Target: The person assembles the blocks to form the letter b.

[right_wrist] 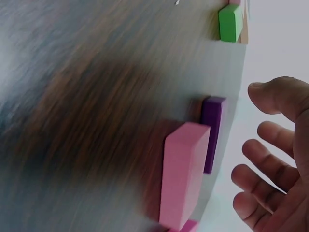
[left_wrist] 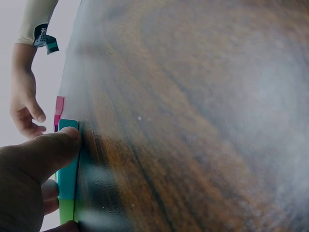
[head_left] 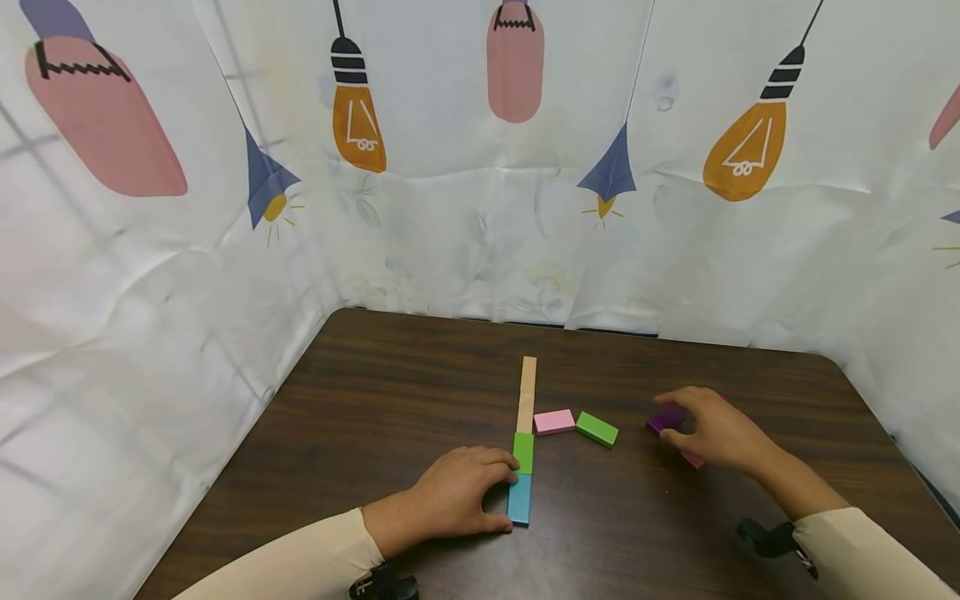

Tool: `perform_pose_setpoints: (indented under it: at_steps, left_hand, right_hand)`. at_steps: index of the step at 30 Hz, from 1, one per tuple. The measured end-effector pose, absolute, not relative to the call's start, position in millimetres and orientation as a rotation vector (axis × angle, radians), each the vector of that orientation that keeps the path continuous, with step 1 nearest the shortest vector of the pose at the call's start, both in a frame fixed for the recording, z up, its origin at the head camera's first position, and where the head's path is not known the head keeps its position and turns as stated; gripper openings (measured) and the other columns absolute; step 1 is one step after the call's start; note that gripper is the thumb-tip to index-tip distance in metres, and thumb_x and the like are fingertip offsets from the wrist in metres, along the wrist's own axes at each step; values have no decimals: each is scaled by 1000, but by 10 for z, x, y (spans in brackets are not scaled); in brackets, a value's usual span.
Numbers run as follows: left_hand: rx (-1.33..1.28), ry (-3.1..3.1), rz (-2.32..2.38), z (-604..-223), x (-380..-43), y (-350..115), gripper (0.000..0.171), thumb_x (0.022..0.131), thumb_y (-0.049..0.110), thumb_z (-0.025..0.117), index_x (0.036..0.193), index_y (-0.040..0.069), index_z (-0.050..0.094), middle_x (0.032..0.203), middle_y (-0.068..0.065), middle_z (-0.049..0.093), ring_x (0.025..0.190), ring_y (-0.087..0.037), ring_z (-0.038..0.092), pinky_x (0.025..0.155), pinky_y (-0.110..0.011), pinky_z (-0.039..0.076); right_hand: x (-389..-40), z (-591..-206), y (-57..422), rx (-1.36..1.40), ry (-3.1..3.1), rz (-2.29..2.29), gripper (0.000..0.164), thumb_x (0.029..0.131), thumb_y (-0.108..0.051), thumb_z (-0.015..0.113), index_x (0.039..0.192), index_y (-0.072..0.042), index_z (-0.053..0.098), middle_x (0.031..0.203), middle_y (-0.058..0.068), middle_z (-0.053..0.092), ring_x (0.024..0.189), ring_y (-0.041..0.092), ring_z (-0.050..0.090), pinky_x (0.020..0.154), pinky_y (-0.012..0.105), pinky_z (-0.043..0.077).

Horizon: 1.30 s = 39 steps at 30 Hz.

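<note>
On the dark wooden table, my left hand (head_left: 459, 492) curves around the blue block (head_left: 519, 503). Its thumb is at the block's near end, and its fingertips touch the far end where the green block (head_left: 524, 450) begins. Two tan blocks (head_left: 528, 383) continue that straight row away from me. Over at the right, my right hand (head_left: 711, 429) hovers with parted, slightly bent fingers and holds nothing. Below it lie a purple block (right_wrist: 212, 135), a pink block (right_wrist: 182, 179) and a magenta block (right_wrist: 186, 226), partly covered by the hand in the head view.
Beside the row lies a light pink block (head_left: 554, 422), with a second green block (head_left: 597, 429) angled at its right end. A white curtain (head_left: 465, 242) printed with lamps stands behind the table (head_left: 390, 383) and along its left side.
</note>
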<state>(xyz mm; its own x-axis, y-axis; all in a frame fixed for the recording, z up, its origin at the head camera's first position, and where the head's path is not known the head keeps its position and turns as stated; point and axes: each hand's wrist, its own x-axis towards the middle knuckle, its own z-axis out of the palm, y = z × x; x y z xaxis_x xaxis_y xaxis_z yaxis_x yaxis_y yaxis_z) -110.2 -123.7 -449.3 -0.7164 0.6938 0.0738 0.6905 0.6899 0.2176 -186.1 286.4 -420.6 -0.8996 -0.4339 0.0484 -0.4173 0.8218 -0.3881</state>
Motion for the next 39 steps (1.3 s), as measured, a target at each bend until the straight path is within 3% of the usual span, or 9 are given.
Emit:
perform_pose_setpoints:
  at_steps: [13, 20, 31, 39]
  left_hand:
    - [1160, 2866, 358, -4495, -1122, -1232, 52, 85, 55, 79, 122, 20, 72, 134, 10, 61, 123, -12, 58, 102, -39, 49]
    - [1168, 2870, 360, -4497, -1122, -1231, 51, 84, 54, 80, 122, 20, 73, 134, 9, 62, 122, -13, 59, 102, -39, 49]
    - [1166, 2870, 356, -4482, -1108, -1222, 52, 84, 55, 80, 122, 20, 72, 134, 9, 62, 123, -12, 58, 101, -39, 49]
    - [1161, 2871, 356, -4488, -1101, -1223, 51, 84, 54, 80, 122, 20, 72, 134, 9, 62, 122, -12, 58, 102, -39, 49]
  right_hand:
    - [-1805, -4205, 3242, -609, 2994, -657, 57, 89, -29, 82, 134, 0, 62, 134, 24, 60, 127, 52, 46, 97, 70, 41]
    - [-1853, -4211, 3432, -602, 3008, -662, 54, 87, -23, 83, 131, 2, 63, 133, 28, 58, 126, 55, 44, 97, 73, 37]
    - [-2019, -4314, 3687, -754, 2953, -699, 55, 84, -2, 79, 134, 7, 58, 136, 33, 55, 124, 55, 50, 94, 70, 43]
    - [-2107, -4385, 3753, -748, 2902, -650, 62, 82, -4, 81, 137, 7, 55, 139, 34, 53, 122, 51, 54, 93, 65, 48]
